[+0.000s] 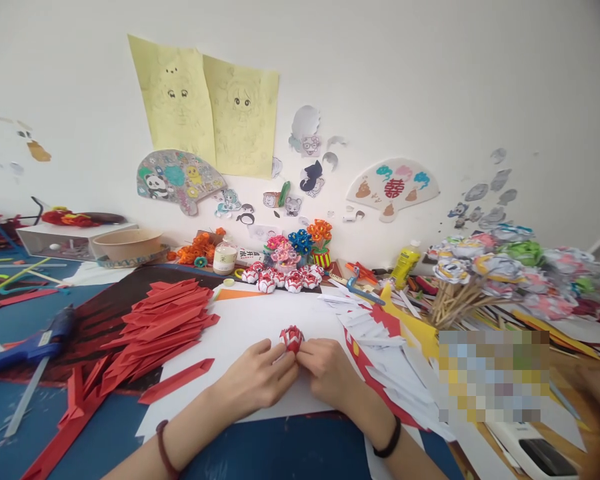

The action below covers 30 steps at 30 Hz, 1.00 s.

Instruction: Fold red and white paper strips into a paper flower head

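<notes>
**Both hands pinch a red-and-white paper flower at centre frame**

The left hand (257,377) and right hand (327,370) meet at lower centre of the frame, fingertips closed from either side on a small folded paper flower (291,338). It is squat with no clear long axis; its petalled top points up and away from the person. It sits just above a white paper sheet (245,327).

Upper left, a tan bowl (127,245) stands beside a white tray (55,239) holding red scraps; what the bowl holds cannot be seen. A small red pot (321,257) at upper centre holds an orange paper bloom.

A stack of red folded strips (165,320) lies left of the sheet, and a blue glue gun (30,347) at far left. Finished red-and-white flowers (280,278) line the sheet's far edge. A bouquet of paper roses (505,267) fills the right. The blue tabletop (280,447) meets a white wall (430,80) bearing yellow drawings (210,110).
</notes>
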Available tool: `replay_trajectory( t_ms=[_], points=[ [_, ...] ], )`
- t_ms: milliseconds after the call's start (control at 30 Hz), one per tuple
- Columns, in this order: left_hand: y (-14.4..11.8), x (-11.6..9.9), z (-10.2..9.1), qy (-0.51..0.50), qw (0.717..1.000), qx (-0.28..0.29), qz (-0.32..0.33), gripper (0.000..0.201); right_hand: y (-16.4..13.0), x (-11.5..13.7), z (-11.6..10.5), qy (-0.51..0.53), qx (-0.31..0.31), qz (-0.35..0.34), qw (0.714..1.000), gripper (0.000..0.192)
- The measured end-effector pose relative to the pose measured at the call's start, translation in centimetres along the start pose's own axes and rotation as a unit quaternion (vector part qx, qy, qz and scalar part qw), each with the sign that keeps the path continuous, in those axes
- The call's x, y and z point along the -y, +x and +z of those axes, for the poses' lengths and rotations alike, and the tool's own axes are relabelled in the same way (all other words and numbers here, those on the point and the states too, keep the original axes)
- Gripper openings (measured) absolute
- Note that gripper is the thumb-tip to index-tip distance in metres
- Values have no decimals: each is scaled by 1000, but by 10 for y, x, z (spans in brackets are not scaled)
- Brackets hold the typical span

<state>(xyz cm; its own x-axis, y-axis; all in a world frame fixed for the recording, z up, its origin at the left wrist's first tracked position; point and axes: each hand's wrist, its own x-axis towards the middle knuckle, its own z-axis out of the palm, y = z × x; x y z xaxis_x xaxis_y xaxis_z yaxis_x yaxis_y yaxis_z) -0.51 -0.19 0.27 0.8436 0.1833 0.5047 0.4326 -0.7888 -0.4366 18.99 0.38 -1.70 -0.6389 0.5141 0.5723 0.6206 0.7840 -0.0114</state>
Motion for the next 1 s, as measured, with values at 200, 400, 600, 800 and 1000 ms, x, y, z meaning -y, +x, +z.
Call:
replay_trajectory(
  t_ms=[200,400,600,800,1000],
  points=[
    [3,-1,-2,-5,1000,-4,-1,31,-2,-1,1,-1,20,32,999,20],
    [3,3,0,-27,999,-18,-40,32,-1,2,-2,-55,-45,31,997,24],
    [0,6,2,-53,997,-26,-56,33,-2,2,0,-73,-72,15,995,30],
    [0,5,6,-68,996,-24,-58,37,-2,0,2,-60,-37,-15,997,29],
    [3,3,7,-86,993,8,-79,38,-2,-2,1,-64,0,-23,998,21]
  ],
)
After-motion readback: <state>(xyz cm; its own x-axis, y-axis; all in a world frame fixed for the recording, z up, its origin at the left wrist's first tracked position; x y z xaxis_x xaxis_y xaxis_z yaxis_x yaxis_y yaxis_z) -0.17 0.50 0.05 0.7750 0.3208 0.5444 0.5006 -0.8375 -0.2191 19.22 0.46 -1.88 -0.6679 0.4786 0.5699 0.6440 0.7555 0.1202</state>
